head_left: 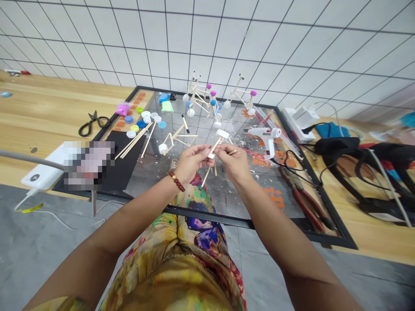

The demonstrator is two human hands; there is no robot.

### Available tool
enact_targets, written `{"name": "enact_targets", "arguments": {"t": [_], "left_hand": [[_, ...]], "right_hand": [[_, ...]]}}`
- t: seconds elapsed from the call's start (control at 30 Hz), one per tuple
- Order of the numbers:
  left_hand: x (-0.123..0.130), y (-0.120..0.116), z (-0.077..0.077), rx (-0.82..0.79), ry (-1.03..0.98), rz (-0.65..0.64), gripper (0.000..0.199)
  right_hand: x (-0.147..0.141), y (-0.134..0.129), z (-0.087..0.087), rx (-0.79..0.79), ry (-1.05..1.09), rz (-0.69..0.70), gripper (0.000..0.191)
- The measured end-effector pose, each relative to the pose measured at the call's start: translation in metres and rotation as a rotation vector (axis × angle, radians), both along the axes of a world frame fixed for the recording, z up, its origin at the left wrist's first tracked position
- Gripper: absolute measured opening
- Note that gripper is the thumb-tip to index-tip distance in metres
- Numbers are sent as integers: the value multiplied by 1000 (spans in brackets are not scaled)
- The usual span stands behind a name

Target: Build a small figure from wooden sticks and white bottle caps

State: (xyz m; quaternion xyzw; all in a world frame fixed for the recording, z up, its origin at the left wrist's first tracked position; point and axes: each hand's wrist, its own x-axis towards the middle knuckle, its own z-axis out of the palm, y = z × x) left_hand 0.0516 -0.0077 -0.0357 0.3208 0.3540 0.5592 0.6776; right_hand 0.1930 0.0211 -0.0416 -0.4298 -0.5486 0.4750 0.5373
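Over the glass-topped board (145, 181), my left hand (194, 162) pinches a small white bottle cap (211, 155). My right hand (232, 160) is closed on a thin wooden stick (218, 141) right beside it. Another white cap (222, 133) sits at the far end of these sticks, and more stick ends point down below my hands. How the parts join between my fingers is hidden. Left of my hands stands a stick frame (177, 137) with a white cap wheel and a black-tipped stick. Finished-looking stick-and-cap bicycles (199, 97) stand at the back.
A white glue gun (266, 136) lies right of my hands, with pliers (306, 198) nearer the edge. Left are loose bottle caps (145, 116), wooden sticks (134, 140), black scissors (94, 123) and a white power bank (45, 168). A power strip (298, 125) and cables lie right.
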Motion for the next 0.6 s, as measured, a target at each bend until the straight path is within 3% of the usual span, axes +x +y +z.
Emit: {"name": "enact_targets", "arguments": {"t": [0.23,0.47,0.6], "left_hand": [[-7,2,4,-96,-63,-138,17],[-3,0,1,1,12,-35,20],[-1,-1,0,62,52,-12,22]], "right_hand": [[1,-7,4,24,-64,56,19],[-4,-10,9,-25,19,226,27],[-6,-9,9,-44,114,249,25]]}}
